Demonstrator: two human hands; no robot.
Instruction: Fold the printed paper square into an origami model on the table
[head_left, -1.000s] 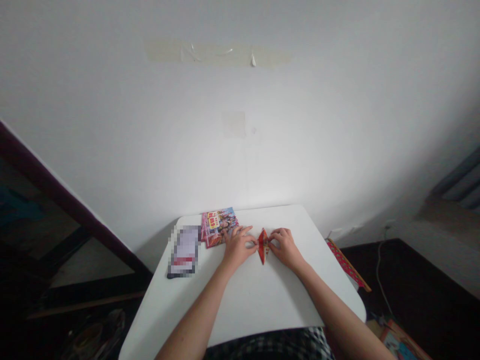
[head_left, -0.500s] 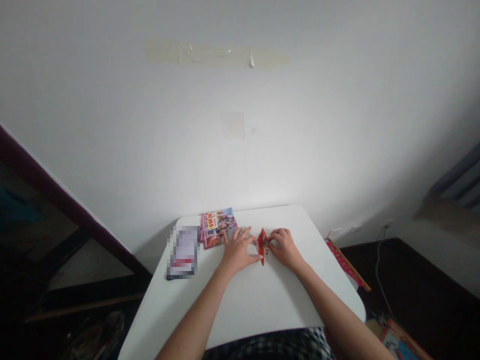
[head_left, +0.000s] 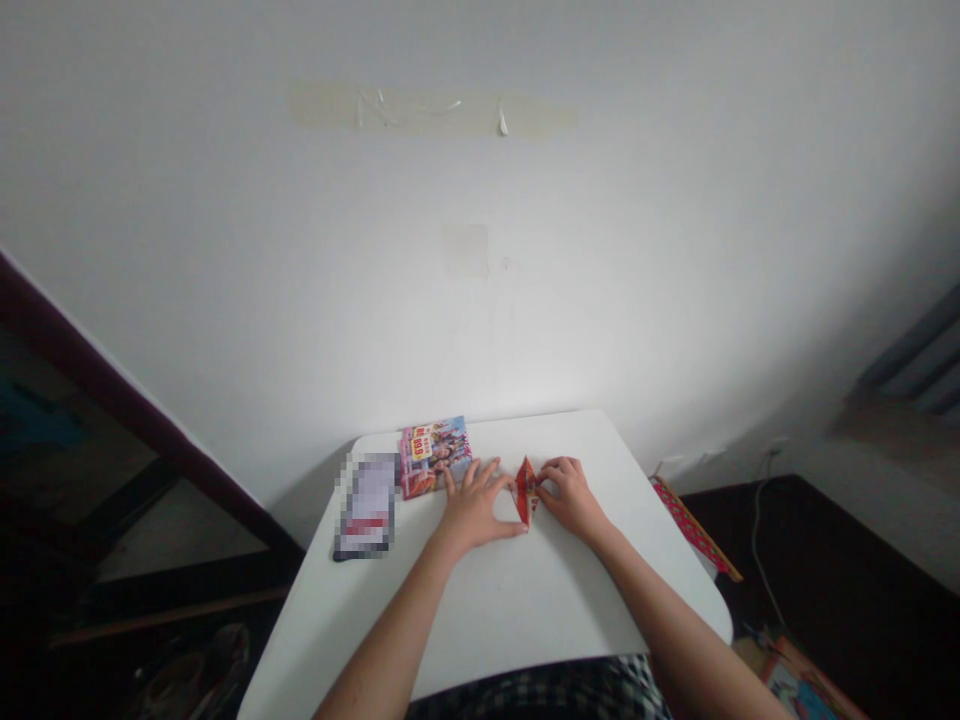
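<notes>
A small piece of folded red printed paper (head_left: 523, 492) sits on the white table between my hands, its ends coming to points at top and bottom. My left hand (head_left: 474, 508) holds it from the left, index fingertip at its left side and thumb at its lower tip; the other fingers spread towards the colourful leaflets (head_left: 435, 455). On the right side of the paper, my right hand (head_left: 571, 498) pinches the edge between thumb and fingers. The fingertips partly cover the paper's right side.
A phone-like object (head_left: 367, 505), blurred out, lies at the left of the white table (head_left: 525, 610). The table's far edge stands near a pale wall (head_left: 637, 250). A red patterned item with a wooden edge (head_left: 694, 530) is beyond the right edge, and a cable (head_left: 759, 530) hangs farther right.
My left thumb has shifted slightly down to the paper's lower tip, opening a wider gap from the index finger. My right hand stays almost where it was.
</notes>
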